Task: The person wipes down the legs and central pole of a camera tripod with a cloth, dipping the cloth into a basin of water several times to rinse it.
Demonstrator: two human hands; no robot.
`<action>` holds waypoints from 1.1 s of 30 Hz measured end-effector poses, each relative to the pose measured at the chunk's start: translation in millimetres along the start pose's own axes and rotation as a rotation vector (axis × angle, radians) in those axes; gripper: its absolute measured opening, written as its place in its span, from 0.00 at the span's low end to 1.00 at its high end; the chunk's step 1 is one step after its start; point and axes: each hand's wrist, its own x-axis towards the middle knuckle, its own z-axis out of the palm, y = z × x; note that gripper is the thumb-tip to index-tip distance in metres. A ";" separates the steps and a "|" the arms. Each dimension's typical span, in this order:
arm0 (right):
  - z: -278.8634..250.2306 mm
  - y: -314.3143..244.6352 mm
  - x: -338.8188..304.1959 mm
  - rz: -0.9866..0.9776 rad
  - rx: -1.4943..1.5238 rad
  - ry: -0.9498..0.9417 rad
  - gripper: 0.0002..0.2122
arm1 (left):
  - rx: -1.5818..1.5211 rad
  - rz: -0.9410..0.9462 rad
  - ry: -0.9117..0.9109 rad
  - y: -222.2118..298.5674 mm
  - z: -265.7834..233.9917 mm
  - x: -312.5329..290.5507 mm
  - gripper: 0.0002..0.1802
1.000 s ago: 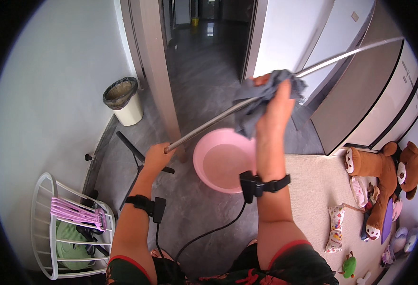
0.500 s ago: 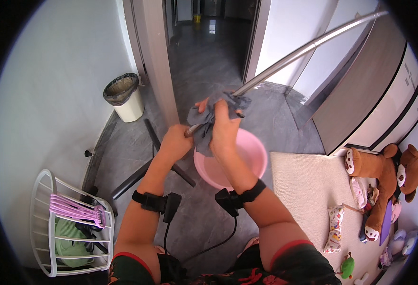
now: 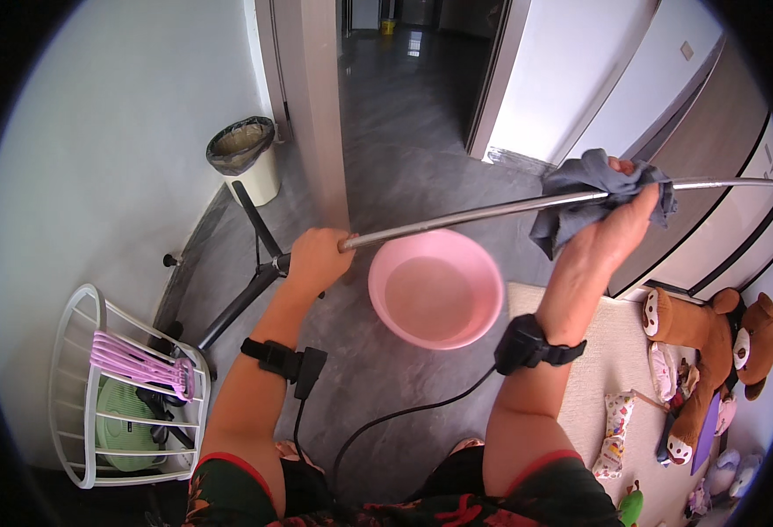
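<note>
head view:
- metal pole (image 3: 483, 214), slanting across, held above the floor (dark splayed legs (image 3: 241, 303) at its left end)
- pink basin (image 3: 436, 294), on the floor
- grey cloth (image 3: 572, 221), bunched around the pole's right stretch
- right hand (image 3: 616, 230), clasping cloth against pole
- left hand (image 3: 319, 261), fist wrapped tight around bare pole

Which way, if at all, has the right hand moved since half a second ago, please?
Yes: the right hand has moved rightward, from overlapping the pink basin in the view to well right of it.

No readable text or labels
</note>
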 end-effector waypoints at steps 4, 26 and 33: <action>12.2 52.0 -50.6 -0.003 -0.364 -0.154 0.15 | -0.076 0.016 0.020 29.8 -8.0 8.8 0.14; -4.1 163.4 -211.0 0.320 -0.413 -0.591 0.08 | -0.915 0.202 0.166 88.7 -108.2 13.6 0.16; -15.2 175.5 -257.9 0.284 -0.479 -0.769 0.12 | -0.977 -0.153 0.463 88.0 -91.4 7.6 0.19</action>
